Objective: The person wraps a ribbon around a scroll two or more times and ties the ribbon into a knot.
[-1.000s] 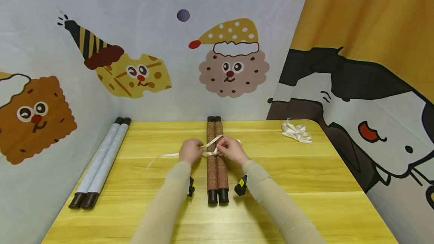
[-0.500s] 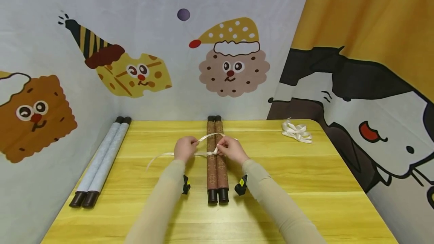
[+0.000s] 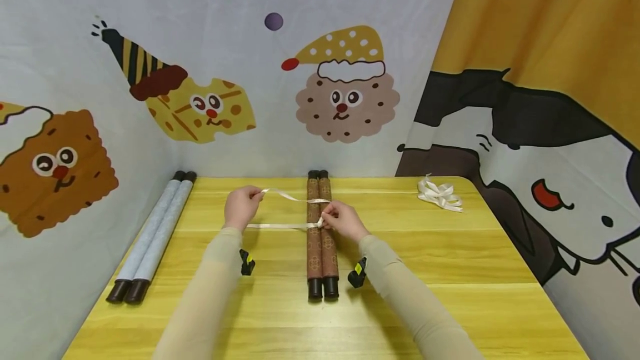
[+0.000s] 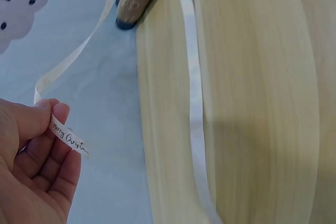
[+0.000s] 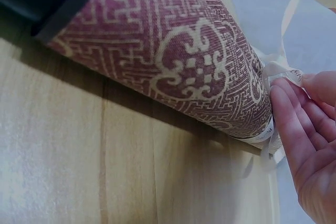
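Note:
Two brown patterned scrolls (image 3: 314, 254) with dark end knobs lie side by side mid-table, pointing away from me. A narrow cream ribbon (image 3: 280, 226) goes round them. My left hand (image 3: 240, 207) is raised left of the scrolls and pinches one length of the ribbon between thumb and finger; in the left wrist view the ribbon's end (image 4: 70, 138) reads "Merry Christ...". Over the scrolls, my right hand (image 3: 345, 221) pinches the ribbon where it bunches on top, seen also in the right wrist view as a small loop (image 5: 283, 70). Another strand runs left across the table.
Two pale blue scrolls (image 3: 150, 238) with dark knobs lie along the table's left side. A loose heap of cream ribbon (image 3: 439, 194) rests at the back right. A printed cloth (image 3: 220, 26) hangs right behind the table's back edge.
My left hand has moved left and away from me, drawing a length of ribbon out from the scrolls. My right hand stays at the same spot on the ribbon.

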The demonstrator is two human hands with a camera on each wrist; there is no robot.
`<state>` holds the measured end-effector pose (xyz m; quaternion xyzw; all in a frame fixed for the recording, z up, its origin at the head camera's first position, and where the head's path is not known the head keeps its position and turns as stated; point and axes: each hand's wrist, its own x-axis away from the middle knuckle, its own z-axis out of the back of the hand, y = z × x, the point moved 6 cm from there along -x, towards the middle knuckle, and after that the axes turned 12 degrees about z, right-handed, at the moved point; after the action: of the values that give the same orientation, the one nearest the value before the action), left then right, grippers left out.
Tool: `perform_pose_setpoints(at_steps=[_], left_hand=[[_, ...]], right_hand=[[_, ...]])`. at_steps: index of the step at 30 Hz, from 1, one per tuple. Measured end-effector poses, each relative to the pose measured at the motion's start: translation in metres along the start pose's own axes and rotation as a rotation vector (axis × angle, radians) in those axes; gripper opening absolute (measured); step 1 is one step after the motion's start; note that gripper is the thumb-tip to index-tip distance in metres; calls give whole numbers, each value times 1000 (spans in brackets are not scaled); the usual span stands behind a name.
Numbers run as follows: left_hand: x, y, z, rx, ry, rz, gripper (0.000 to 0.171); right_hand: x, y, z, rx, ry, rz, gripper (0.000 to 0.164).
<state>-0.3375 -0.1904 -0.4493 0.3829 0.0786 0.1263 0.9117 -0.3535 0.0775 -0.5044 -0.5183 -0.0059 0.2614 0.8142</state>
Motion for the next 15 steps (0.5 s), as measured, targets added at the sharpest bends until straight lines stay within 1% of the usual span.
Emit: perform_pose_setpoints(at_steps=[4, 8, 12, 15], left_hand=[[0, -10, 14, -21, 26, 9, 24], [1, -18, 26, -29, 63, -1, 24], [2, -23, 38, -16, 91, -1, 24], [4, -24, 48, -20, 123, -3, 24]], right_hand=[[0, -1, 1, 20, 0, -12, 10], [0, -2, 1, 25, 2, -6, 10], [0, -2, 1, 11, 2, -11, 5], [-1, -2, 0, 9, -2, -17, 4]])
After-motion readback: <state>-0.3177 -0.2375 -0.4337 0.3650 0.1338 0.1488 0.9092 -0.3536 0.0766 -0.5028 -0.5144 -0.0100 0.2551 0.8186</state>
